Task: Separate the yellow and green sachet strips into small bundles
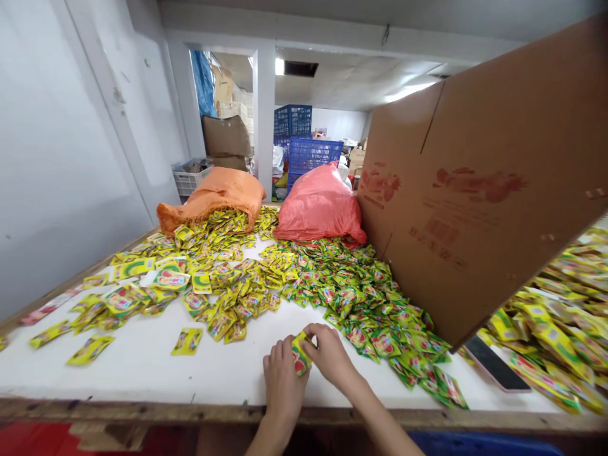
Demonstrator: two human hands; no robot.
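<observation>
My left hand (pixel 284 377) and my right hand (pixel 331 356) meet low in the middle of the head view, above the white tabletop (pixel 223 373). Between them is a small yellow and green packet (pixel 300 356) with a red fruit picture. The left fingers close on its left side, and the right thumb and fingers pinch its upper right edge. Right of my hands spreads a pile of green packets (pixel 351 297). A lone yellow packet (pixel 187 341) lies flat to the left, in front of a heap of yellow packets (pixel 237 294).
An orange sack (pixel 228 187) spills yellow packets at the back left. Beside it stands a red sack (pixel 320 206). A large tilted cardboard box (pixel 475 171) blocks the right side, with a phone (pixel 498 364) under its edge. More yellow packets (pixel 555 335) lie beyond.
</observation>
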